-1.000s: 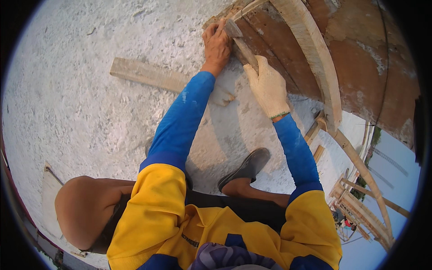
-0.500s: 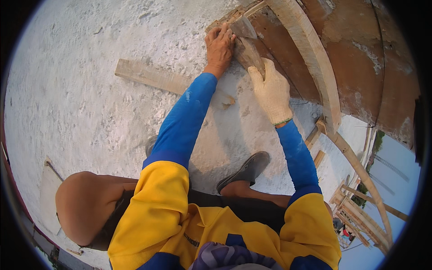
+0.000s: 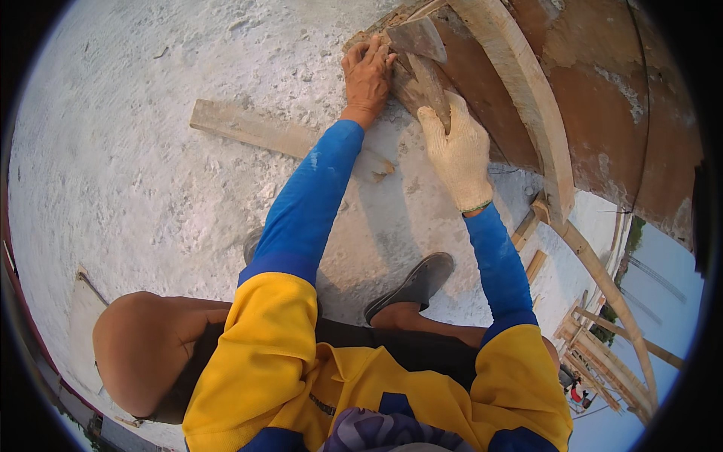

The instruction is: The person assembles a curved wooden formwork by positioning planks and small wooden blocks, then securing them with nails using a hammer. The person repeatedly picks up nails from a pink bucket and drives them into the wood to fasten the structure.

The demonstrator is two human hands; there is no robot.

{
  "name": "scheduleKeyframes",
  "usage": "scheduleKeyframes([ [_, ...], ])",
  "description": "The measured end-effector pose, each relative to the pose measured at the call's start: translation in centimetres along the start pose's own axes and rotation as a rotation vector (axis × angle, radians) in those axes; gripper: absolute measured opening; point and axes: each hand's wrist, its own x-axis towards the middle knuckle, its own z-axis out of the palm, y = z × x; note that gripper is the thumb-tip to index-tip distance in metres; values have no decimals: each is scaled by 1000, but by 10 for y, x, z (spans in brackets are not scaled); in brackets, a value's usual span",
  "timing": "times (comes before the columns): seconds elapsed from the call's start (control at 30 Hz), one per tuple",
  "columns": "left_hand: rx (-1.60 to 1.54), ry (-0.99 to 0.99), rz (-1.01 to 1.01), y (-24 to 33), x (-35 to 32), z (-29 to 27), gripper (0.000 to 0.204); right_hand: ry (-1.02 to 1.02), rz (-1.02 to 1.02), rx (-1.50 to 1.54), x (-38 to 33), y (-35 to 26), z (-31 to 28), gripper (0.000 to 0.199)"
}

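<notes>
My right hand (image 3: 458, 154), in a cream knitted glove, is closed around the wooden handle of a hatchet (image 3: 429, 79). The grey metal head (image 3: 418, 39) lies at the far end of the handle, beside my left fingertips. My bare left hand (image 3: 367, 79) has its fingers bent over a rough wooden board (image 3: 405, 92), close to the hatchet head. That board lies along the near edge of a large brown panel (image 3: 474, 113); the hand and hatchet cover part of it.
A loose plank (image 3: 245, 126) with a broken end lies on the rough whitish ground (image 3: 135, 181), passing under my left forearm. A curved timber (image 3: 527, 90) crosses the brown panel. Wooden poles (image 3: 602, 279) and a timber frame (image 3: 610, 369) stand to the right. My sandalled foot (image 3: 410, 286) is below my hands.
The hatchet head has shifted to the right, away from my left fingers, and shows more of its face. My gloved right hand has moved slightly right. My left hand stays nearly where it was.
</notes>
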Motion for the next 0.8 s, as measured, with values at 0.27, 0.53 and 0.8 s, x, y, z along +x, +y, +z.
scheduleKeyframes([
  [0.27,12,25,-4,2,-2,-2,34,-187,112,-189,17,-7,1,37],
  [0.53,43,-27,8,2,-1,-2,35,64,-32,52,7,-9,-2,44],
  [0.8,-5,1,-5,6,0,-3,36,-77,149,-44,-4,4,-9,43],
])
